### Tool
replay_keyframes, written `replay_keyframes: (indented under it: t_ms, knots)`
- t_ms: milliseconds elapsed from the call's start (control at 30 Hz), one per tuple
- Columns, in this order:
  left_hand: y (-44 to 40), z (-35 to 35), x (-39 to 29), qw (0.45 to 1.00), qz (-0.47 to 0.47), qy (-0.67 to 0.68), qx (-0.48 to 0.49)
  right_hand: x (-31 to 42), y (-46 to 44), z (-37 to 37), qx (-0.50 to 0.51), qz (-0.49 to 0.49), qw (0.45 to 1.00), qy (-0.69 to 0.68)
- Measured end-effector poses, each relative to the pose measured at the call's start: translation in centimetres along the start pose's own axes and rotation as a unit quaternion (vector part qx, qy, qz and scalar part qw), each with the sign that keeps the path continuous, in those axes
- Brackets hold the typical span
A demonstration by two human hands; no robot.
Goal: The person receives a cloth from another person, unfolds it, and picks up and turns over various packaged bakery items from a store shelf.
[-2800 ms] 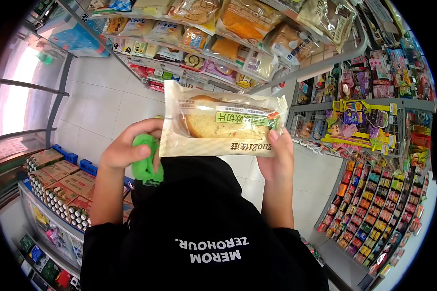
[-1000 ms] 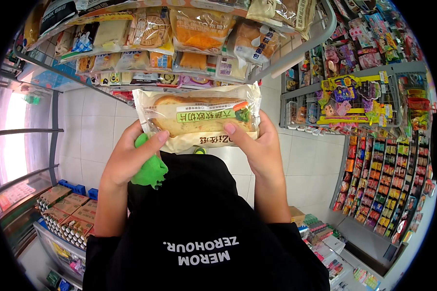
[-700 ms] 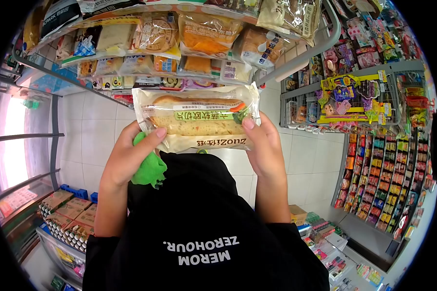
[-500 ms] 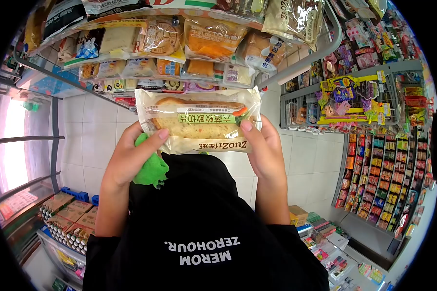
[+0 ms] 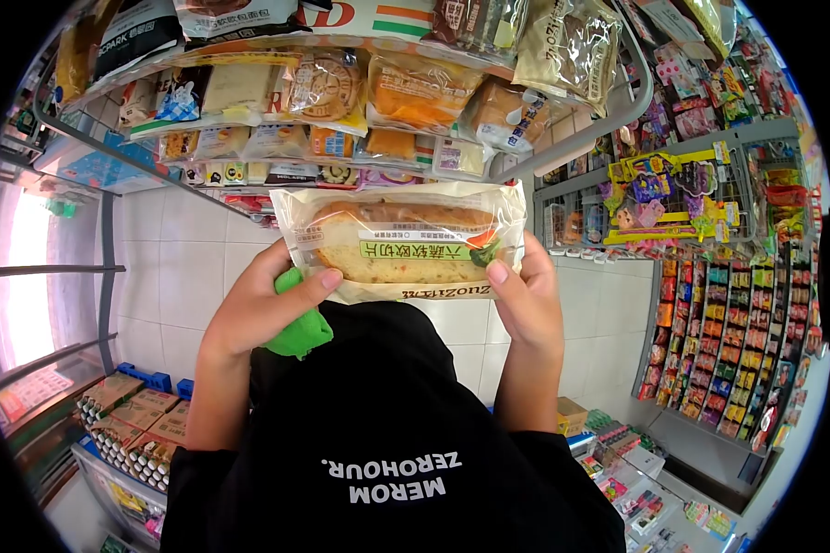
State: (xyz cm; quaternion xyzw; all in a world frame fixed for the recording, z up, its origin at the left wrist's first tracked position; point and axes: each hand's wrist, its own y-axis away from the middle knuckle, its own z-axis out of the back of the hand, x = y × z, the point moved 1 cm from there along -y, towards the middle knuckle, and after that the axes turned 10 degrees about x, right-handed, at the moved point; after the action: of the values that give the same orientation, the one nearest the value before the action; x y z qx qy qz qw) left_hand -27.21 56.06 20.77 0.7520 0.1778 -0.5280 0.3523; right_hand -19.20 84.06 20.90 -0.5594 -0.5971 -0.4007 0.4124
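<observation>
A clear-and-cream packet of sliced bread (image 5: 401, 226) is held level in front of my chest, its label facing up. My left hand (image 5: 269, 300) grips its left end, thumb on top and the other fingers hidden beneath. Tucked in that same hand is a crumpled green cloth (image 5: 302, 323), hanging below the packet. My right hand (image 5: 530, 290) pinches the right end of the packet with the thumb near the printed vegetables.
Ahead stands a tiered metal rack (image 5: 609, 120) filled with packaged breads (image 5: 424, 90). To the right are a hanging snack display (image 5: 664, 184) and shelves of small packets (image 5: 729, 332). Stacked cartons (image 5: 138, 410) sit at lower left. Pale tiles (image 5: 581, 295) cover the floor.
Both hands and the bread packet have shifted slightly right and down in view. The green cloth moved along with my left hand. The rack also appears a little lower and further right.
</observation>
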Motion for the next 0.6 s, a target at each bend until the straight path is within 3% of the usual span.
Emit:
replay_keyframes:
  t_ms: [100,267,467,600]
  knots:
    - [0.1,0.5,-0.1,1.000,0.008,-0.007,0.020,0.9,-0.4,-0.7,0.022,0.005,1.000,0.006]
    - [0.0,2.3,-0.2,0.992,0.014,-0.097,0.079,1.4,-0.8,-1.4,-0.034,0.044,0.998,0.017]
    - [0.4,3.5,-1.1,0.987,0.008,-0.161,0.025,2.6,-0.7,-0.5,-0.019,0.064,0.986,0.153]
    - [0.2,2.6,-1.9,0.975,-0.047,-0.217,0.008,3.3,-0.9,-0.9,0.000,0.093,0.964,0.251]
